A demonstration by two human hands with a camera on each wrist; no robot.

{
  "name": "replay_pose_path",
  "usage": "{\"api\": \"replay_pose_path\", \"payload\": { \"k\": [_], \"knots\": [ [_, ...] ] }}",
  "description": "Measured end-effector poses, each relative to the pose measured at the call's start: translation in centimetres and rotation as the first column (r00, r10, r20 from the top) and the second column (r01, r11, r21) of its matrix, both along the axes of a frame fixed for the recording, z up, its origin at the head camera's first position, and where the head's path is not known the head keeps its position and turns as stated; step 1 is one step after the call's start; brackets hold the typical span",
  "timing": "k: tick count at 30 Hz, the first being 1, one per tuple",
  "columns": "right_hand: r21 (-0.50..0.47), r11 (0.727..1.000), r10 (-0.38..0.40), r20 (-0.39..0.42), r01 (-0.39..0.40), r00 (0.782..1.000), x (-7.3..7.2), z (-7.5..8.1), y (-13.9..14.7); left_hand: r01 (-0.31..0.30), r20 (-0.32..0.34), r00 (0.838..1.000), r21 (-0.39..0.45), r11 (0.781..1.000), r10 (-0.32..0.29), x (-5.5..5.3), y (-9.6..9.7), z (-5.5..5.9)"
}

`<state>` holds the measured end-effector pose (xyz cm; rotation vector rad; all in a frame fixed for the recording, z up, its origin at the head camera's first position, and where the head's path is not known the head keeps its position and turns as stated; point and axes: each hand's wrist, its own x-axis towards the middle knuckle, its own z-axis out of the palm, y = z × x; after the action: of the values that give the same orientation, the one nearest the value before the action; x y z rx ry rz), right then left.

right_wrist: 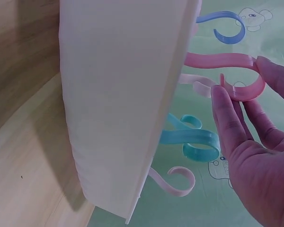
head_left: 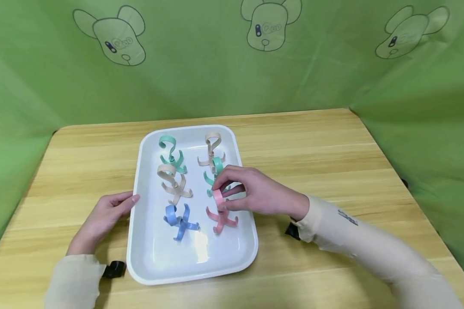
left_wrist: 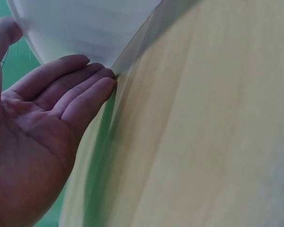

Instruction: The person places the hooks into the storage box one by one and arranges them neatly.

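A white tray holds several plastic hooks, each with a curled top and a base of spread prongs. My right hand pinches the curled top of the pink hook between thumb and fingers; its prongs are in the tray. At the tray's left side, my left hand grips the edge, thumb over the rim and fingers against the outer wall. Close beyond the right hand is a green hook, partly hidden by the fingers. Left of the pink hook lies a blue hook.
Farther up the tray stand a beige hook on the right, another beige hook and a green hook on the left. The tray rests on a wooden table. Green cloth with printed mouse-like heads surrounds the table.
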<state>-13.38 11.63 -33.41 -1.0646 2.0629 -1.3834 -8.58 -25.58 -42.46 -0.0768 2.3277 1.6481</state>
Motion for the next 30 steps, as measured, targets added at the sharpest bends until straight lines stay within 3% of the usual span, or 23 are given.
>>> {"api": "replay_pose_path", "payload": {
  "k": [24, 30],
  "knots": [
    [0.032, 0.999, 0.032, -0.090, -0.030, 0.995, -0.1, -0.1, 1.3, 0.006, 0.018, 1.000, 0.014, 1.000, -0.006, -0.5, 0.4, 0.1],
    [0.008, 0.997, -0.071, -0.154, 0.073, 0.986, -0.8, 0.4, 2.5, 0.027, 0.005, 1.000, 0.011, 1.000, -0.027, -0.5, 0.2, 0.0]
  ]
}}
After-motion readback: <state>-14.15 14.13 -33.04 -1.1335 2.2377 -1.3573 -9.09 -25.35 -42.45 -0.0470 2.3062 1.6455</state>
